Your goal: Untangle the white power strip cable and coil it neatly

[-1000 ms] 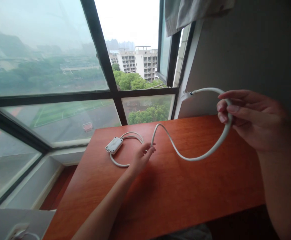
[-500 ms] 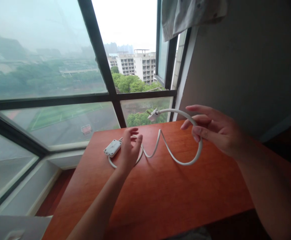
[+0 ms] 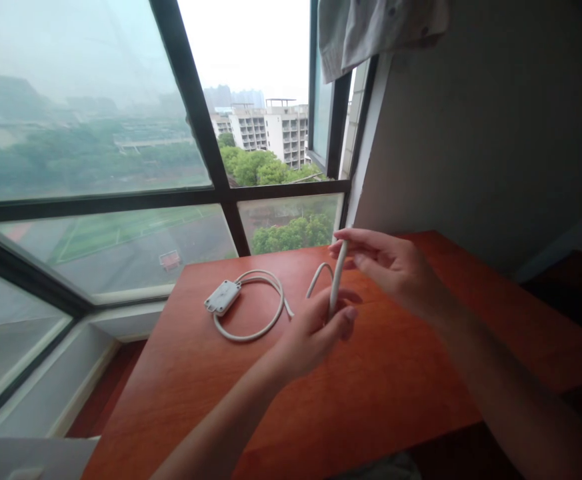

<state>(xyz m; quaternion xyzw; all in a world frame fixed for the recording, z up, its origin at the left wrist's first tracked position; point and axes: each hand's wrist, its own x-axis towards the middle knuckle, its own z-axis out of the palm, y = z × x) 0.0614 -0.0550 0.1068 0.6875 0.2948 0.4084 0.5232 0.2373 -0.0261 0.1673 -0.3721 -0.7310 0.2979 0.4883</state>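
Observation:
A white cable (image 3: 255,332) lies looped on the red-brown wooden table (image 3: 351,393), joined to a small white box (image 3: 222,297) near the table's far left. My right hand (image 3: 395,270) pinches the cable's free end, which stands nearly upright between both hands. My left hand (image 3: 315,330) is closed round the same stretch of cable lower down, just above the table. The cable's tip is hidden by my right fingers.
A large dark-framed window (image 3: 211,193) runs behind the table, with buildings and trees outside. A grey wall (image 3: 475,127) stands at the right. Cloth (image 3: 381,30) hangs at the top of the window corner.
My right hand has swung left and down with the cable end, folding the wide loop together. My left hand let go near the box, moved right and took hold of the cable below my right hand.

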